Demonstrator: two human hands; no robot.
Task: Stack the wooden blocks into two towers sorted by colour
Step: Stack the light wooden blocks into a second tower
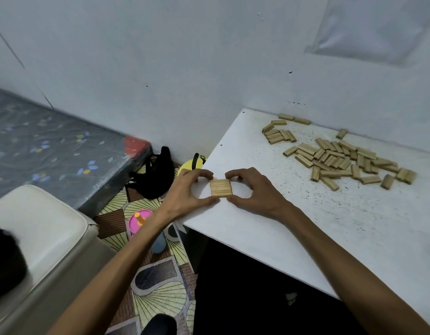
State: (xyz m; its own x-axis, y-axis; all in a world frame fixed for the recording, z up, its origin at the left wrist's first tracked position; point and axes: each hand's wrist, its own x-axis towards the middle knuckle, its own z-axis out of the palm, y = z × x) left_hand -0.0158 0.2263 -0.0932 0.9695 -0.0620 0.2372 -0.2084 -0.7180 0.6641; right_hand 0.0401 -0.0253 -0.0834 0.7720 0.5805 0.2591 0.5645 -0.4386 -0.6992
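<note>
Counts on your table

You have three blocks (220, 188) side by side between two hands; roughly forty-five loose blocks (339, 158) lie scattered toward two o'clock.

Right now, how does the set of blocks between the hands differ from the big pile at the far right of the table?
The set of blocks lies side by side as a neat square; the big pile is scattered, with blocks overlapping at many angles. The set is few blocks, the pile many. The left hand and right hand frame the set; nothing touches the pile. Both look like the same light wood.
</note>
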